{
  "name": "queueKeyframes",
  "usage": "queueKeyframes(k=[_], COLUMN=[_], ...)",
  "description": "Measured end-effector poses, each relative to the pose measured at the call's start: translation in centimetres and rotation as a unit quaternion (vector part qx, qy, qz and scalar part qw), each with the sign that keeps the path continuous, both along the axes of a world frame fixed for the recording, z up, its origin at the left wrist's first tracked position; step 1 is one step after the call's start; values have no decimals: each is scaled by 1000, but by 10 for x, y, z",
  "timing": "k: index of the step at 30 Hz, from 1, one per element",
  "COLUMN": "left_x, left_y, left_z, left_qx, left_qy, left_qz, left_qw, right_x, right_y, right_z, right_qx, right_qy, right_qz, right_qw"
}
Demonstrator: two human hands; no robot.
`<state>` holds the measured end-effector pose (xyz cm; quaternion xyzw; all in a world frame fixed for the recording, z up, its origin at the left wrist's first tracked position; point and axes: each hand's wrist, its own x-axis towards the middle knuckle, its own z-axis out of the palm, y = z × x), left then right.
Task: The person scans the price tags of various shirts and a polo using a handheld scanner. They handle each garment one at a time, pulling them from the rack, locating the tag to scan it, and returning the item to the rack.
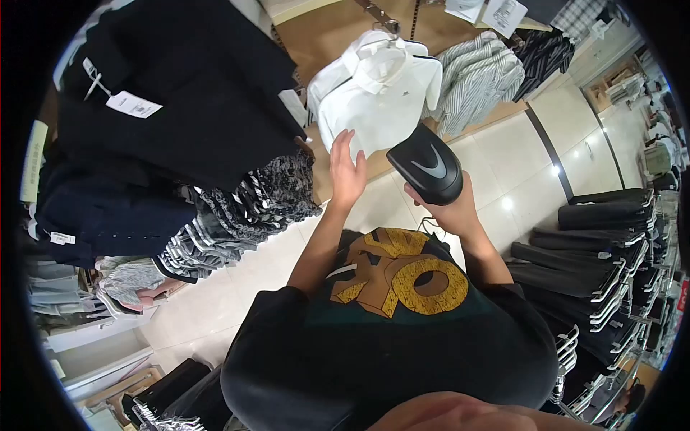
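My right hand is wrapped round the handle of a black barcode scanner with a grey curved mark on top. The scanner's head points up and left, toward the white shirts hanging in front of me. Just below those shirts, at their left side, my left hand is raised with its fingers apart and nothing in it. A thin cord shows under my right hand. Striped shirts hang to the right of the white ones.
Dark garments with white tags fill the upper left, patterned clothes beside them. Dark trousers hang on a rack at the right. Pale floor tiles run between the displays. More dark clothes are at lower left.
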<state>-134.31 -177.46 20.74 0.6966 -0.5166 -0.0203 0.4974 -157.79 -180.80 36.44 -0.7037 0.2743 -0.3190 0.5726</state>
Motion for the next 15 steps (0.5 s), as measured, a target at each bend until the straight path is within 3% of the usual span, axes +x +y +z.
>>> queueKeyframes(k=[4,9,15], left_x=[-17,2,43], left_y=[-24,-50,-119], left_z=[1,-9,9], left_qx=[6,50,23], left_qy=[7,-40,-84], left_qz=[11,41,74], left_qw=[1000,997,993], right_x=[-36,-58,-65], right_y=[-25,-60,-109], right_z=[-5,-17,-25], right_qx=[86,107,117], right_qy=[-24,-38,2], right_qz=[-35,-42,-74], right_qw=[995,993,990])
